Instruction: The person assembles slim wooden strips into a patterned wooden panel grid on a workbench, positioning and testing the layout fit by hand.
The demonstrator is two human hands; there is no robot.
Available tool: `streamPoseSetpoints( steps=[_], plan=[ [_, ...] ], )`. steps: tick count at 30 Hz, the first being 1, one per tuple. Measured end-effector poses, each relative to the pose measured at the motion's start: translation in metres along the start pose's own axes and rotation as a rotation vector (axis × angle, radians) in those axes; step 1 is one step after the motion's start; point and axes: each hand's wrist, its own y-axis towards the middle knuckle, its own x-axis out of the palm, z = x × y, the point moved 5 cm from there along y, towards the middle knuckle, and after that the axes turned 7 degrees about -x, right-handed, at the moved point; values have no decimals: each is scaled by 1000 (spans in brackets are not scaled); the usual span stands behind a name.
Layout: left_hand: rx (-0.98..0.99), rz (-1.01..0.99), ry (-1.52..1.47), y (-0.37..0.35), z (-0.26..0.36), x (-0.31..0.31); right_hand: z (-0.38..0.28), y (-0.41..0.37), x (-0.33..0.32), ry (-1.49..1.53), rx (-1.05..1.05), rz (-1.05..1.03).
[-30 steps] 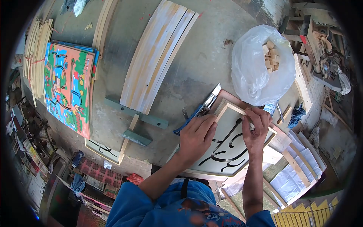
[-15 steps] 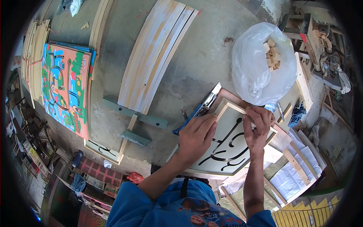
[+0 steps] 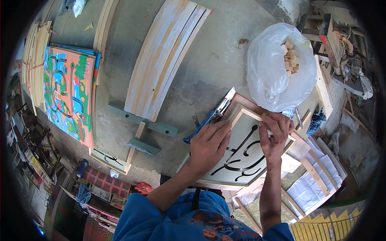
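Observation:
A white panel [image 3: 251,150] with black curved slots and a thin wooden frame round its edge lies in front of me. My left hand [image 3: 210,146] rests on the frame's left side near the upper corner, fingers together against the wood strip. At the frame's upper right side, my right hand [image 3: 274,132] has its thumb and fingers bent round the wooden strip [image 3: 250,113]. Just beyond my left hand lies a blue-handled metal tool [image 3: 220,108]. A clear plastic bag [image 3: 265,68] holding small wood blocks [image 3: 291,60] sits beyond my right hand.
Long pale curved boards [image 3: 165,56] lie mid-table. Painted panels [image 3: 70,92] are stacked at left beside bundled thin strips [image 3: 34,64]. Green-grey blocks [image 3: 144,147] and a slotted panel [image 3: 110,158] are near the front edge. White sheets and wood slats [image 3: 315,176] are at the right.

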Motion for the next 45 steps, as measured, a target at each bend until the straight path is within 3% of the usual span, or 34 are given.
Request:
streamPoseSetpoints(
  steps=[14, 20, 23, 26, 28, 31, 34, 36, 40, 44, 45],
  plan=[
    [12, -6, 14, -2, 0, 1, -5, -1, -5, 29, 52, 11],
    [-63, -1, 10, -2, 7, -3, 10, -31, -38, 88, 201, 354],
    [-65, -17, 107, 1, 12, -11, 32, -70, -57, 232, 540, 551],
    [-83, 10, 189, 7, 22, -17, 60, -111, -81, 215, 656, 749],
    [-252, 59, 219, 7, 12, -21, 85, -144, -86, 324, 728, 921],
    [-345, 106, 64, 18, 10, -13, 110, -175, -89, 466, 864, 975],
    [-219, 91, 10, 25, 11, -1, 122, -188, -81, 591, 928, 820],
    [-276, 15, 73, 24, 11, 1, 127, -194, -74, 541, 988, 732],
    [-244, -56, 147, 26, 24, 14, 130, -182, -82, 227, 770, 459],
    [-162, -12, 332, 26, 37, 16, 138, -183, -82, 267, 760, 411],
    [-30, 60, 437, 26, 49, 13, 138, -182, -84, 238, 751, 386]
  ],
)
